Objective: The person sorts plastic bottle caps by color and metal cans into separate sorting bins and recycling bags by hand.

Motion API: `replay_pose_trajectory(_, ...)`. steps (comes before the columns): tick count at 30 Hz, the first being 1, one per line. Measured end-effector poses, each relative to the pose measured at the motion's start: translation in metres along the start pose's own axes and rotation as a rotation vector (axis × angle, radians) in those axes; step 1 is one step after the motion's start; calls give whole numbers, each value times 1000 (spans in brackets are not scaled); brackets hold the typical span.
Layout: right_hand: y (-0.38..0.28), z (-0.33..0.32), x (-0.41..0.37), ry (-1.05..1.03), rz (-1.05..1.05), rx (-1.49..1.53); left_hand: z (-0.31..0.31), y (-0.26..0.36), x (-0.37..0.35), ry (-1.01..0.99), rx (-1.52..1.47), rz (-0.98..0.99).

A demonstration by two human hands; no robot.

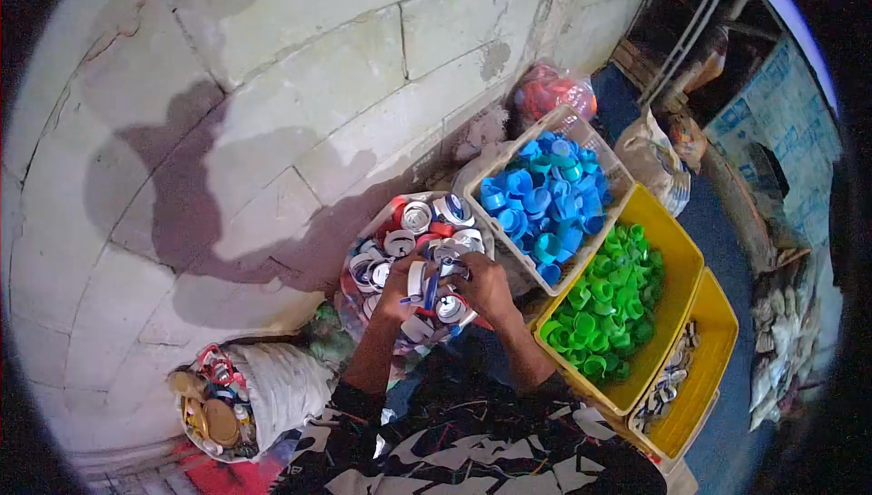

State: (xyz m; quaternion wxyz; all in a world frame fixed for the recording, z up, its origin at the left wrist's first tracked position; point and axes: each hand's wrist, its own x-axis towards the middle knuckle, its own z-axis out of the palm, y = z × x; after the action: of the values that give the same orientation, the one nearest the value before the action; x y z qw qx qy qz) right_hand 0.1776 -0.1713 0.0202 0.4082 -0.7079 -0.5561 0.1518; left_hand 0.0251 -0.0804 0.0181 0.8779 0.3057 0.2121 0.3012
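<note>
White plastic caps (418, 217), round, heaped

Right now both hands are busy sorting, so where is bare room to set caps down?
The outer yellow bin is mostly bare, with caps only along its inner side. The blue floor right of it is free. The bag of mixed caps, blue-cap basket and green-cap bin are crowded.

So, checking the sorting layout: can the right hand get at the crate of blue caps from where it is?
Probably yes: the right hand sits over the mixed caps, and the open-topped blue-cap crate stands just beside it, nothing between them.
</note>
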Motion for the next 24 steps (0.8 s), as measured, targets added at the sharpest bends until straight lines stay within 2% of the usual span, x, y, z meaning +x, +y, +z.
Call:
replay_pose_trajectory(1,0,-3,-4,6,38,29,9,3,-3,52,-115,-41)
replay_pose_trajectory(3,3,-11,-13,15,69,13,-10,-15,6,12,292,142)
replay_pose_trajectory(6,12,-21,-31,86,32,35,9,-27,-8,88,602,314)
replay_pose_trajectory(7,18,-22,-37,115,33,-10,23,-27,-9,98,195,111)
replay_pose_trajectory(10,21,-43,-59,131,45,-125,11,-68,3,116,174,-26)
replay_pose_trajectory(11,20,-50,-70,182,69,-161,10,-83,4,104,438,91)
replay_pose_trajectory(14,9,-90,-102,302,116,-263,4,-132,22,-14,326,-87)
replay_pose_trajectory(15,16,-99,-117,383,74,-385,33,-129,12,-7,224,-191)
replay_pose_trajectory(16,25,-107,-132,431,128,-427,57,-133,7,2,123,-299)
replay_pose_trajectory(17,36,-114,-149,480,182,-470,42,-165,20,-67,97,-371)
replay_pose_trajectory(18,47,-122,-166,531,239,-514,54,-177,15,-141,52,-385)
replay_pose_trajectory(19,57,-132,-185,571,261,-498,98,-170,-1,-176,-10,-412)
replay_pose_trajectory(22,75,-171,-251,692,354,-527,141,-225,-10,-286,-35,-516)
replay_pose_trajectory(24,86,-198,-301,743,442,-551,148,-278,-12,-339,-16,-639)
